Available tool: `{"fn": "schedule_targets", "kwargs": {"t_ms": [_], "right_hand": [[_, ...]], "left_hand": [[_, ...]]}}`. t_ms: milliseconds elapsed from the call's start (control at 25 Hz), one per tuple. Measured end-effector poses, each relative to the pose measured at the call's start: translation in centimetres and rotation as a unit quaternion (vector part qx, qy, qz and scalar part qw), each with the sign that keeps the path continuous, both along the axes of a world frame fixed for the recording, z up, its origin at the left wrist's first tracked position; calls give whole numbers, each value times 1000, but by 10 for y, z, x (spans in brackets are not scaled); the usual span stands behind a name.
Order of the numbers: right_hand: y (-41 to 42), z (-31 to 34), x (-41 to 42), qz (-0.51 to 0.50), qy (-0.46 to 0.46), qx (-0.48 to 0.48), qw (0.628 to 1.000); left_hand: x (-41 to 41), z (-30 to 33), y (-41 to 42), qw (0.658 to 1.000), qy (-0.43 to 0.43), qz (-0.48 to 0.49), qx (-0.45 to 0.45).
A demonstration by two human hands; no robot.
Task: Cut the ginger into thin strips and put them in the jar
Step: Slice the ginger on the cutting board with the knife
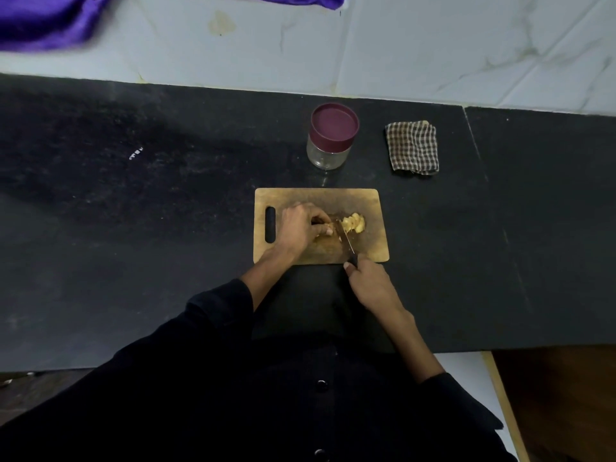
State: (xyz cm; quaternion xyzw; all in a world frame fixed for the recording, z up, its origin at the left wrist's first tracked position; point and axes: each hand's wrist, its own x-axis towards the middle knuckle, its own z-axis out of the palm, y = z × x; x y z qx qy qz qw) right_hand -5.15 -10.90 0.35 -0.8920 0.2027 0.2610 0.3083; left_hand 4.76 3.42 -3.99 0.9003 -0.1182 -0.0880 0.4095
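On the brown wooden cutting board (366, 201) with the slot handle at its left end, your left hand (301, 228) arches over the uncut knob of pale yellow ginger (325, 230), fingers curled down and pinching it against the wood. Ginger is light but hard and fibrous, and a cut face is likely damp and slick, so hold it low and near the blade with fingertips tucked back (the knob will want to roll or skid). Just right of your fingers, the small dark-handled kitchen knife (346, 240) slants across the board, its blade between the held piece and the heap of cut ginger slices (355, 223), which lies in the middle of the board. Your right hand (366, 283) sits off the near edge, over the black stone tabletop (166, 195), wrapped tight round the handle with the wrist angled inward. Beyond the board stands the clear glass jar with a maroon lid (333, 135), closed; a checked folded cloth (412, 146) lies to its right.
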Motion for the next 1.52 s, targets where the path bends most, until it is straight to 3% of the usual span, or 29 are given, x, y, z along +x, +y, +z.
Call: {"fn": "schedule_targets", "kwargs": {"t_ms": [440, 840, 1520], "right_hand": [[-13, 8, 0, -83, -9, 111, 990], [9, 6, 6, 40, -41, 8, 998], [14, 0, 10, 67, -66, -58, 994]], "left_hand": [[0, -4, 2, 1000, 8, -10, -3], [-3, -6, 0, 1000, -15, 8, 6], [-4, -4, 0, 1000, -14, 11, 1]]}}
